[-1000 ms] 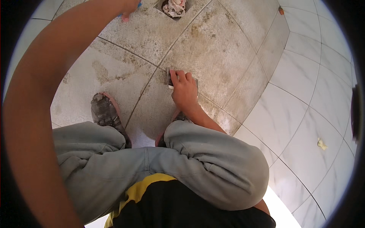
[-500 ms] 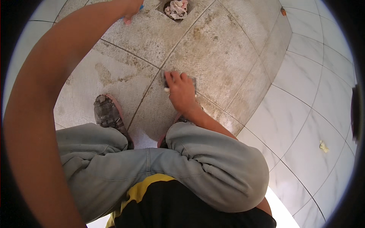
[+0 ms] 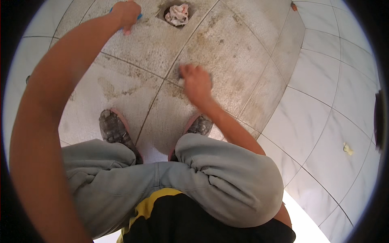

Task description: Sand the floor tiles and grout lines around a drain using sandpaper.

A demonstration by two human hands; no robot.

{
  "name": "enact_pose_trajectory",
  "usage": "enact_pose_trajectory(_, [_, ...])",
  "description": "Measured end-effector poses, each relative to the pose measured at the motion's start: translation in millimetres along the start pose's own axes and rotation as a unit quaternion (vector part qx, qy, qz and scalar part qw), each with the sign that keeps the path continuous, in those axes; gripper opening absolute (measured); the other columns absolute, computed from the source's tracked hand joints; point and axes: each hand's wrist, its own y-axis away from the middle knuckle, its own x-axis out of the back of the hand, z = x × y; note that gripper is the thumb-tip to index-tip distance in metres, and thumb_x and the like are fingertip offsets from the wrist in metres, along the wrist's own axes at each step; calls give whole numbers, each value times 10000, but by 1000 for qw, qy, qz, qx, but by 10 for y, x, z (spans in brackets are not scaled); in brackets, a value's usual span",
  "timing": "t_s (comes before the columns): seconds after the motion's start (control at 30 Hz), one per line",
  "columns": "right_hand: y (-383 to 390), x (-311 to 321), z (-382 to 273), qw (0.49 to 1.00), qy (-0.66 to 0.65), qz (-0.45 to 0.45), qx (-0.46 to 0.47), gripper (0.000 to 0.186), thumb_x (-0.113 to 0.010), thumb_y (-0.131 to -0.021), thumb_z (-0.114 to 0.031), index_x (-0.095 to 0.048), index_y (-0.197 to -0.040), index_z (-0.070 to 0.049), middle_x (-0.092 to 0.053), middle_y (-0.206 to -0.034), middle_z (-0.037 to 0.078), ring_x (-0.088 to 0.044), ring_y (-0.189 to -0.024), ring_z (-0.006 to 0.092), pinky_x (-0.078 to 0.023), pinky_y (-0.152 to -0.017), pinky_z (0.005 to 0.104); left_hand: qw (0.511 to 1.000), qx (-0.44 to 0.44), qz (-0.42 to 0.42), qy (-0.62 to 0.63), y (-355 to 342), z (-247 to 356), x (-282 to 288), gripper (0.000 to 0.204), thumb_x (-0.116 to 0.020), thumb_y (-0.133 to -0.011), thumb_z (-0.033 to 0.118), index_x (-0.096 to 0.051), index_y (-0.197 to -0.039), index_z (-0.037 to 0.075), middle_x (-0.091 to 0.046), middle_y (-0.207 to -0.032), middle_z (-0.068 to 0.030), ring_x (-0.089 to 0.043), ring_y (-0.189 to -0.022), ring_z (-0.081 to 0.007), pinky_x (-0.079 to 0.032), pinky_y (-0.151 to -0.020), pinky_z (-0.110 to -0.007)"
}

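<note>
My right hand [image 3: 197, 85] is closed over a small dark grey flat block [image 3: 210, 79], pressed to the stained tile floor [image 3: 239, 56]. The fingers cover most of the block, so its exact kind does not show. At the upper left, my left hand [image 3: 126, 13] is closed round something blue [image 3: 139, 16], of which only small edges stick out beside the fingers. The left hand is low over the floor, left of a square drain hole [image 3: 164, 9]. A crumpled pale pinkish wad [image 3: 177, 15] fills that hole.
My shoes [image 3: 115, 127] stand on the tiles below the hands, under my bent knees. White marbled wall tiles [image 3: 312, 77] rise on the right. A yellowish scrap [image 3: 347, 148] is on the right tiles, and a small orange-brown bit [image 3: 294, 6] sits in the far corner.
My right hand has slid forward and slightly right over the tile with the grey block. The left hand shows more fully now, still gripping the blue thing. The view has shifted slightly.
</note>
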Motion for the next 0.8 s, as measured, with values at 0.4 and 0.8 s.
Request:
enact_pose_trajectory(0.4, [-203, 91, 318, 998, -25, 63, -2, 368, -552, -833, -137, -604, -1197, -110, -572, -1062, 81, -552, -998, 279, -444, -801, 431, 997, -7, -58, 51, 42, 31, 296, 690, -957, -498, 215, -684, -1100, 16, -664, -1171, -171, -674, -1042, -299, -559, -831, -411])
enact_pose_trajectory(0.8, [-89, -21, 214, 994, -22, 89, 52, 408, -566, -798, -71, -621, -1196, -141, -614, -1041, 65, -565, -950, 274, -452, -776, 430, 999, -8, -34, 42, 56, 45, 236, 891, -962, -465, 221, -549, -1152, -168, -691, -1053, -237, -695, -983, -337, -564, -777, -401])
